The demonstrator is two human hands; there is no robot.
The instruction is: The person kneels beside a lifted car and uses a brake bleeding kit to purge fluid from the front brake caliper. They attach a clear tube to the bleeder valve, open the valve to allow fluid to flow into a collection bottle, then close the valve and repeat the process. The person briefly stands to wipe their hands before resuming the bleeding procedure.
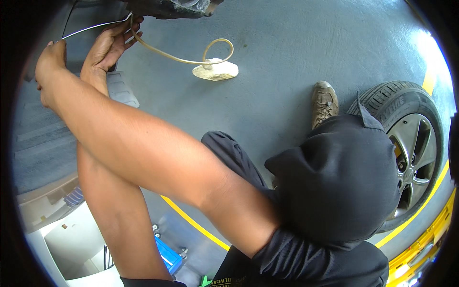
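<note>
My forearms cross, the right one over the left. My right hand (51, 67) is closed around one end of a thin silvery metal rod (95, 28), at the upper left. Beside it, palm showing, my left hand (111, 47) has curled fingers at the upper end of a clear, yellowish hose (160, 54), where the rod's far end meets it. From there the hose runs right and loops once down into a whitish plastic bottle (217, 71) on the floor. Dark car parts (177, 7) hang just above my left fingertips; what the hose end joins is hidden.
At right a wheel with a tyre (416, 110) stands near a brown shoe (325, 103) and a rounded black cloth shape (334, 177). Yellow lines (193, 222) mark the grey floor. A blue object (167, 256) lies below, and a yellow plastic piece (420, 253) sits lower right.
</note>
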